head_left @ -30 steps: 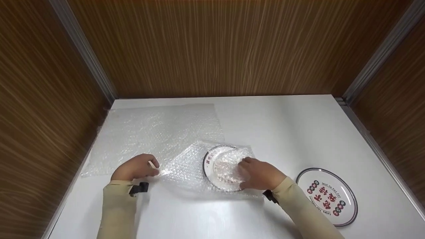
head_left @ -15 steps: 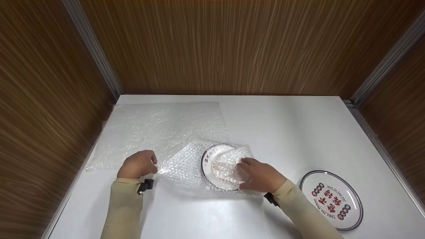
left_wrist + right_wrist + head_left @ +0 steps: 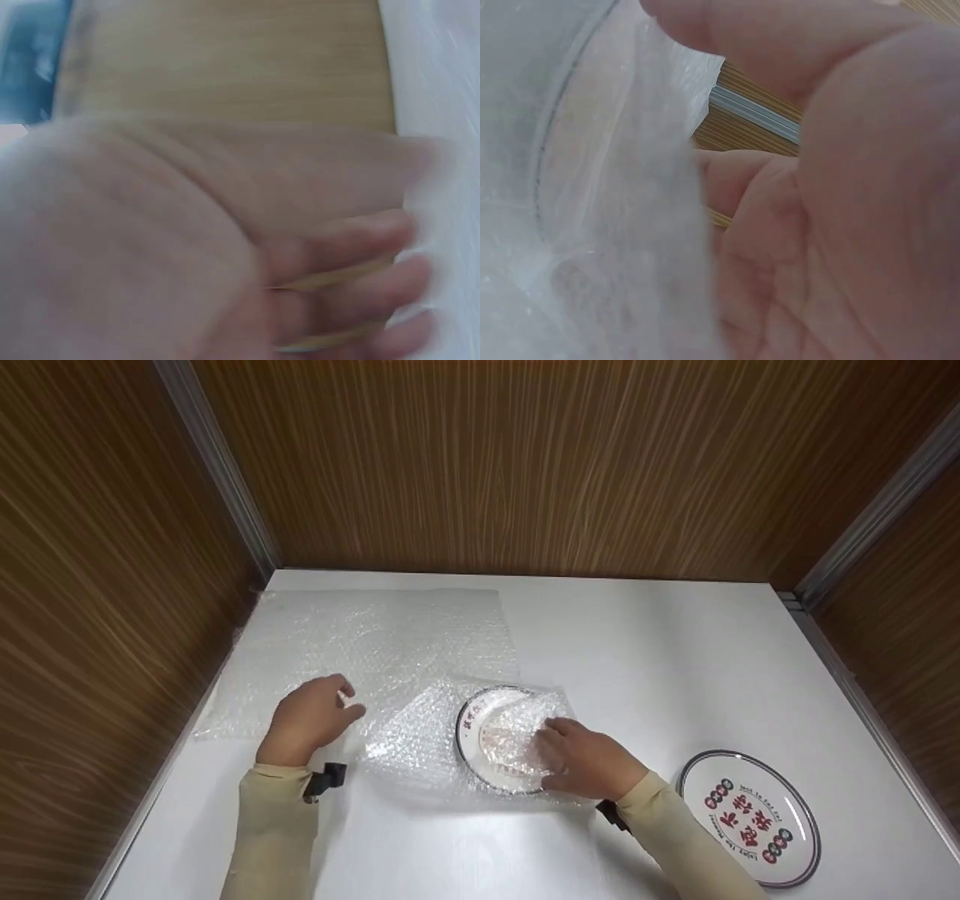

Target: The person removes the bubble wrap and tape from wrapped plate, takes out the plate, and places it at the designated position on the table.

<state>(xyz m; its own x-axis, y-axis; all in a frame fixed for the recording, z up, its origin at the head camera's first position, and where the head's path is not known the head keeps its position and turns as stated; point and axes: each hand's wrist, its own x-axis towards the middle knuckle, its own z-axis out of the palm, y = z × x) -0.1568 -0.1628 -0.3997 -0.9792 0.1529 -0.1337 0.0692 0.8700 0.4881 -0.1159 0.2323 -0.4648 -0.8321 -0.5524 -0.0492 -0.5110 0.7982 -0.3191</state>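
Observation:
A round white plate [image 3: 474, 739] with a dark rim and red lettering lies on bubble wrap [image 3: 416, 735] in the middle of the head view. A folded flap of the wrap covers its right part. My right hand [image 3: 592, 759] holds this flap at the plate's right side. In the right wrist view, the cloudy wrap [image 3: 630, 247] lies against the fingers and hides some of them. My left hand [image 3: 306, 718] is left of the wrap's pointed corner, holding nothing, thumb and fingers apart. The left wrist view shows its palm [image 3: 135, 247], blurred.
Another, flat bubble wrap sheet [image 3: 360, 637] covers the table's back left. A second white plate [image 3: 750, 817], with red characters and a dark rim, lies at the right beside the right forearm. Wood-grain panels [image 3: 480, 472] enclose the white table [image 3: 465, 855] at back and sides.
My left hand has let go of the bubble wrap corner and moved up, its fingers spreading. The right hand stays at the plate. The head view has shifted slightly.

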